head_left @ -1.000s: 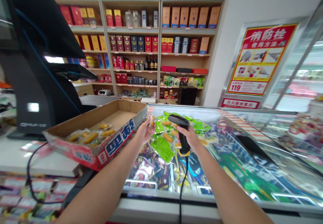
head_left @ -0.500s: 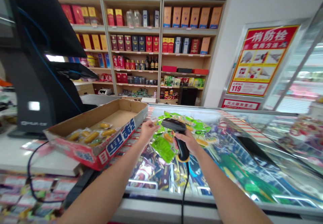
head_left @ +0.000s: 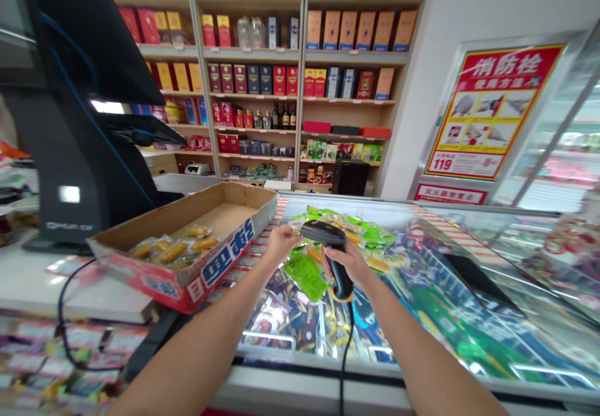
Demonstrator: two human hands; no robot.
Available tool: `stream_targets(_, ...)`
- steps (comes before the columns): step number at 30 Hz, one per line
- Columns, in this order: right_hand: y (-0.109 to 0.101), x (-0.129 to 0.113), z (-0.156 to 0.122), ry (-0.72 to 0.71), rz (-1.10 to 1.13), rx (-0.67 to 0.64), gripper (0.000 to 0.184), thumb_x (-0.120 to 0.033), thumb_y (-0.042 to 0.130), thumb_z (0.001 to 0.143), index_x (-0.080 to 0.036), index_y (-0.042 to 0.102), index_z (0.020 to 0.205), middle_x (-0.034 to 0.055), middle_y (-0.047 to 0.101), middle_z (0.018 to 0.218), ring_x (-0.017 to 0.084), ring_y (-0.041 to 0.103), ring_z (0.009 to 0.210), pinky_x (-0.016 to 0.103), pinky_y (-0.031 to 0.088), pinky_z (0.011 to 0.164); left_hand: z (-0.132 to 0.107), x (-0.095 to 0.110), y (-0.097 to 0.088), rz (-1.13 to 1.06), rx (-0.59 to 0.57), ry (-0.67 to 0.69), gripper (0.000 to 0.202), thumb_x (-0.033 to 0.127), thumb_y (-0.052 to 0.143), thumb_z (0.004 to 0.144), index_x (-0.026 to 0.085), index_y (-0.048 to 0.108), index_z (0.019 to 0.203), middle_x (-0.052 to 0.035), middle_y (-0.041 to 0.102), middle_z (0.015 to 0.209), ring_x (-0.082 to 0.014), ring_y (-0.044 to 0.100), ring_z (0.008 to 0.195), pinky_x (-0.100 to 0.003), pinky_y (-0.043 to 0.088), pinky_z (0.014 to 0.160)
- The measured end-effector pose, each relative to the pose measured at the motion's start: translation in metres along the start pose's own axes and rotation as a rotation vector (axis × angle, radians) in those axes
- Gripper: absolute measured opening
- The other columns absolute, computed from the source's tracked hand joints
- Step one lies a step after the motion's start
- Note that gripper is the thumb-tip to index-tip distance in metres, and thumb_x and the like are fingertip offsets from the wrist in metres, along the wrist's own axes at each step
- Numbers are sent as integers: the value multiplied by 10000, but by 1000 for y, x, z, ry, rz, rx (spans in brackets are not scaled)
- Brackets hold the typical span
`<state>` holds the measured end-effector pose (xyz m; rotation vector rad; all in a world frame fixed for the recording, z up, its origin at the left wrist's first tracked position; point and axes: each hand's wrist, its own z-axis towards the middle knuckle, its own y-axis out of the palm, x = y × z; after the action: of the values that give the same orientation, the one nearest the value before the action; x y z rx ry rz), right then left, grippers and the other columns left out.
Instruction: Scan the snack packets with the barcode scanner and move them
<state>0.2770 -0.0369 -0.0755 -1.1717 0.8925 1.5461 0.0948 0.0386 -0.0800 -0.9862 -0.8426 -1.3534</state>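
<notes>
My right hand is wrapped round the grip of a black barcode scanner, its head tilted to the left. A cable runs down from its yellow-ringed base. Fingers pinched, my left hand is just left of the scanner head. A whitish edge of a small packet shows above those fingertips; most of it is hidden. Below both hands, green packets and clear-wrapped yellow snacks lie spread on the glass counter top.
At left, an open cardboard box holds several wrapped yellow snacks, beside a black checkout terminal. A black phone-like slab rests on the glass at right. Stocked shelves and a red-yellow poster stand behind.
My left hand has moved slightly right, closer to the scanner head, and the packet at its fingertips is less visible. The whole view has shifted a little. My right hand still grips the scanner.
</notes>
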Motion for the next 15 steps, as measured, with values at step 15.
stream_targets(15,0,-2,0,4,-4,0,283,-449,661,747,-171,605,743,-4,591,504,124,512,385,247,408,423,2,-7,-1,42,-25,-9,383,456,797,475,160,557,518,66,414,448,-71,357,459,-217,307,483)
